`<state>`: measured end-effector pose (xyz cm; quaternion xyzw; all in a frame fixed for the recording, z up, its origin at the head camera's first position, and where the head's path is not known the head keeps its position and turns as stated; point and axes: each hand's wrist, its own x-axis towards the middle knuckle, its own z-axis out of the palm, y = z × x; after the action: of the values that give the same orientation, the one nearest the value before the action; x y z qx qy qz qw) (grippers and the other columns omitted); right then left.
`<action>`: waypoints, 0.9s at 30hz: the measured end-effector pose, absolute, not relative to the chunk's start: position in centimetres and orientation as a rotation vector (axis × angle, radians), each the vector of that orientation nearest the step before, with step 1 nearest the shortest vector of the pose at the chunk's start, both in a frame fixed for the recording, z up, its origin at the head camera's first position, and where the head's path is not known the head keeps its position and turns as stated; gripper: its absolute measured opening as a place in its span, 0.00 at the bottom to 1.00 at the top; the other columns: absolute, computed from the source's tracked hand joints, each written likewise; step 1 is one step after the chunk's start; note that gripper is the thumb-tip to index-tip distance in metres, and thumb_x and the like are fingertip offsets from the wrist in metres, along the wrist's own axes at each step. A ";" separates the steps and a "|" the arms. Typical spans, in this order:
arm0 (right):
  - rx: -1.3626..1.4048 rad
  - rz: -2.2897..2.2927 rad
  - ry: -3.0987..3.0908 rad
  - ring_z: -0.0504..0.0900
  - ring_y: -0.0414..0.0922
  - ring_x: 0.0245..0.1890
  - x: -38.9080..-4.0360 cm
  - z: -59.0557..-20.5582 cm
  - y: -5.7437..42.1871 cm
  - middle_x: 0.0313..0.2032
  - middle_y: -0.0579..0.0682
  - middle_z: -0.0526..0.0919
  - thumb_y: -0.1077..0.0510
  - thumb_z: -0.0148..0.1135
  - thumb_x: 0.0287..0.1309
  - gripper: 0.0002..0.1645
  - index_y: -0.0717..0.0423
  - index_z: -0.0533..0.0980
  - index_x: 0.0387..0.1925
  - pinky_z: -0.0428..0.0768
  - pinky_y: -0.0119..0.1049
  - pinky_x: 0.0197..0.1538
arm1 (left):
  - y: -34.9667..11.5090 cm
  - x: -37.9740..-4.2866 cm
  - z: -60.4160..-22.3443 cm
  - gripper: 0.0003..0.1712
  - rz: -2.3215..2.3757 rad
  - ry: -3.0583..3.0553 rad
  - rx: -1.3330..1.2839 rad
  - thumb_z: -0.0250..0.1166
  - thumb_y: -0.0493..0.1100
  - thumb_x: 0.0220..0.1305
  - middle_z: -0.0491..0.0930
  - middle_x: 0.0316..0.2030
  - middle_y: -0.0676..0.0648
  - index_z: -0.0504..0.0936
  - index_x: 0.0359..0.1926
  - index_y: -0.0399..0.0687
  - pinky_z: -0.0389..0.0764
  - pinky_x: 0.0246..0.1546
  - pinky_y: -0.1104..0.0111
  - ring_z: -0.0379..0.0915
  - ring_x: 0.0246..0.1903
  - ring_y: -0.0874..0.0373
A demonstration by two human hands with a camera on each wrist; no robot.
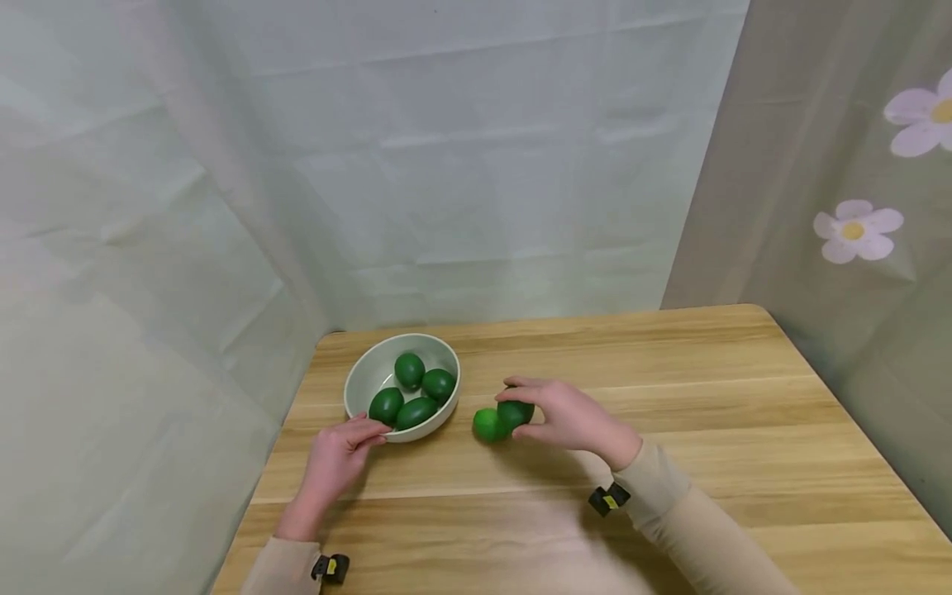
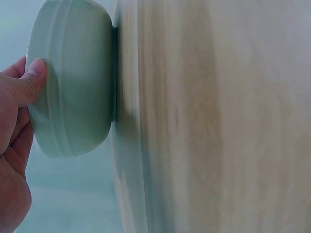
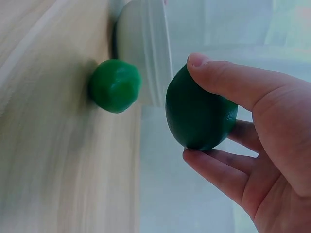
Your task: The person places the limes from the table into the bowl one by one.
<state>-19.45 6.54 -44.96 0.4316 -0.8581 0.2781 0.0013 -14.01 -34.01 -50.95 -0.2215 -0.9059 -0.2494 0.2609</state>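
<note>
A pale green bowl (image 1: 364, 373) with several dark green avocados (image 1: 410, 371) in it stands toward the left of the table. My left hand (image 1: 338, 456) pinches the bowl's near rim, the thumb on the outer wall in the left wrist view. In my right hand (image 1: 568, 418) is another dark green avocado (image 3: 200, 109), held between thumb and fingertips. The right wrist view has it raised off the wood. Just left of it a smaller, bright green lime (image 3: 115, 86) lies on the table, partly overlapped by the avocado in the head view.
The wooden table (image 1: 706, 430) has rounded far corners and extends well to the right of my right hand. Pale fabric (image 1: 476, 165) hangs behind the far edge and along the left. On the right, a curtain (image 1: 781, 149) carries white flowers.
</note>
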 end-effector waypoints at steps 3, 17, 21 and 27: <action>1.365 0.869 -2.682 0.82 0.53 0.66 -19.5 -44.6 6.1 0.71 0.59 0.78 0.52 0.80 0.63 0.32 0.49 0.81 0.66 0.86 0.47 0.65 | -34.1 -14.0 -51.0 0.18 -0.681 -2.443 -0.600 0.83 0.24 0.47 0.92 0.35 0.49 0.94 0.36 0.46 0.87 0.54 0.52 0.91 0.42 0.46; 1.380 0.906 -2.659 0.82 0.50 0.66 -19.9 -43.5 4.5 0.72 0.57 0.77 0.51 0.80 0.64 0.32 0.48 0.81 0.67 0.85 0.42 0.65 | -34.0 -14.2 -51.1 0.17 -0.698 -2.436 -0.633 0.83 0.24 0.48 0.92 0.36 0.49 0.94 0.37 0.45 0.87 0.55 0.52 0.91 0.43 0.45; 1.377 0.915 -2.661 0.82 0.49 0.66 -20.0 -43.4 4.1 0.72 0.57 0.77 0.50 0.80 0.64 0.31 0.48 0.81 0.67 0.85 0.41 0.65 | -34.1 -14.2 -51.3 0.18 -0.701 -2.426 -0.637 0.83 0.23 0.46 0.93 0.36 0.49 0.94 0.36 0.45 0.87 0.53 0.51 0.91 0.43 0.45; 1.374 0.912 -2.644 0.82 0.50 0.66 -20.0 -43.3 3.5 0.72 0.57 0.77 0.51 0.80 0.64 0.31 0.48 0.82 0.66 0.85 0.43 0.65 | -34.2 -14.0 -51.3 0.18 -0.684 -2.420 -0.641 0.83 0.24 0.46 0.92 0.36 0.50 0.94 0.36 0.46 0.87 0.55 0.53 0.91 0.42 0.46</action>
<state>-20.05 3.51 -43.31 0.4409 -0.8484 0.2927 0.0129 -14.03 -34.20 -51.30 -0.2378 -0.8979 -0.2538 0.2698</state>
